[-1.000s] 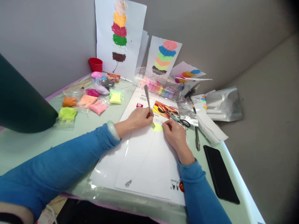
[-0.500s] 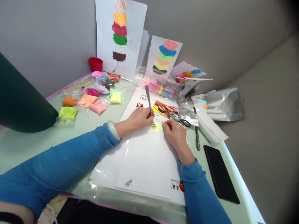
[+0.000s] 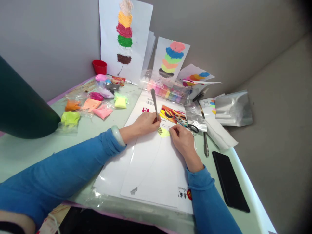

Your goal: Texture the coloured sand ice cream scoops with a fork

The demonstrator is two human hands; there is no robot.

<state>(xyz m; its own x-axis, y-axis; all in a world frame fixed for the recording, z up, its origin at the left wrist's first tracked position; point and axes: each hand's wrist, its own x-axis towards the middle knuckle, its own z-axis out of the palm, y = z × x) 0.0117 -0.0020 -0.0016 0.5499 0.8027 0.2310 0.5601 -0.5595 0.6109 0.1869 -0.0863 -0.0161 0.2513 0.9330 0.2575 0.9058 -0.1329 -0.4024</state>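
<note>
My left hand (image 3: 147, 123) is closed around a metal fork (image 3: 155, 103), its handle up and its tines down at a flat yellow clay patch (image 3: 165, 132). The patch lies near the top of a white sheet of paper (image 3: 151, 169), which has a thin drawn line and a small dark sketch at its lower end. My right hand (image 3: 182, 139) has its fingers pinched together at the patch's right edge; whether anything is between them is hidden. Just beyond that hand lie scissors (image 3: 192, 127).
Clay packets (image 3: 91, 104) lie at the left, near a dark green cylinder (image 3: 24, 104). Painted sheets (image 3: 143, 19) and a red cup (image 3: 99, 67) stand at the back. A grey pen (image 3: 206, 144), a black phone (image 3: 230, 182) and a folded tissue (image 3: 220, 131) lie at the right.
</note>
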